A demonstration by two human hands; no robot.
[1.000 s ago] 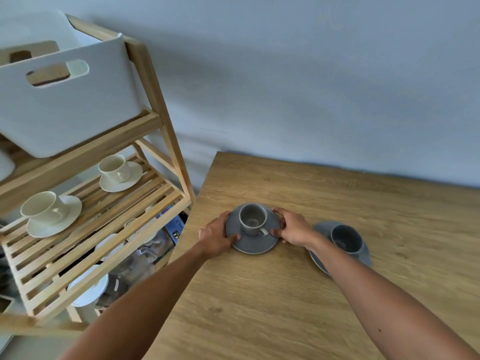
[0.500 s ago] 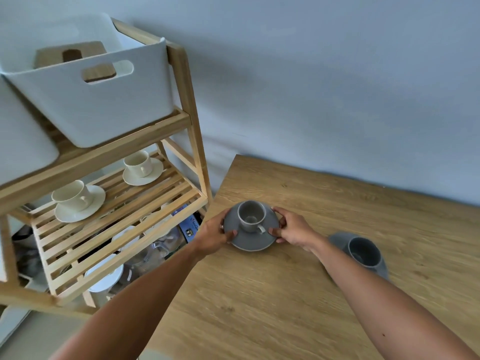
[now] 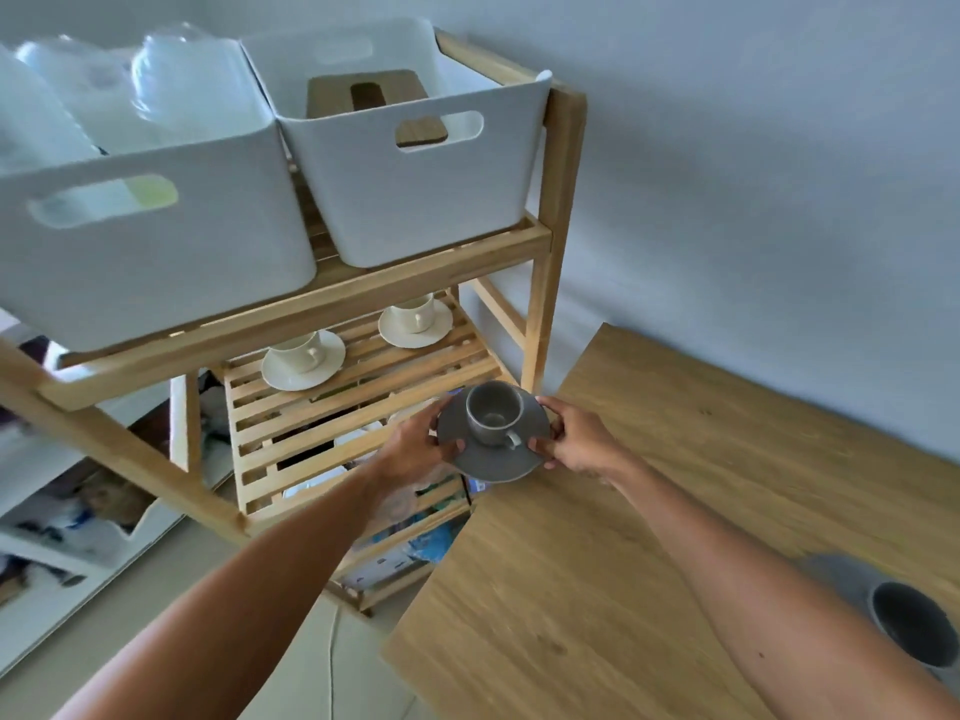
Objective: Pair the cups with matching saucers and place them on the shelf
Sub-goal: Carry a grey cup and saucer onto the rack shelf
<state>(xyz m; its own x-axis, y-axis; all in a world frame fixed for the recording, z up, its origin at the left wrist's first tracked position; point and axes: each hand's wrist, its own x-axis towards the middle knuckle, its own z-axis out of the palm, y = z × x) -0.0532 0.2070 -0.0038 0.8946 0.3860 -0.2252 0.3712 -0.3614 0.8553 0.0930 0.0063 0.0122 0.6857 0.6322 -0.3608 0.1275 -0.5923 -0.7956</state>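
Up on the top tier of the wooden shelf, at far left, sit two white bins side by side; the left one holds clear plastic stuff, too blurred to name, and the right bin has a wooden lid w/ a slot inside. Below, on the slatted mid tier, two cream cups on cream saucers and stand apart from each other, handles toward the viewer. Lower tier shows some white dishes thru the slats.

Just right of that, the left hand pinches the left rim of a grey saucer, thumb on top, fingers under. A grey cup stands upright on it, handle pointing front-right. The right hand pinches the opposite rim the same way. Cup + saucer are held in the air, off the table, over its left corner and just in front of the shelf's mid tier.

Far right, near the frame's bottom corner, a second dark grey cup rests on the table, partly behind the right forearm; prob. on a grey saucer, but the view is cut there.
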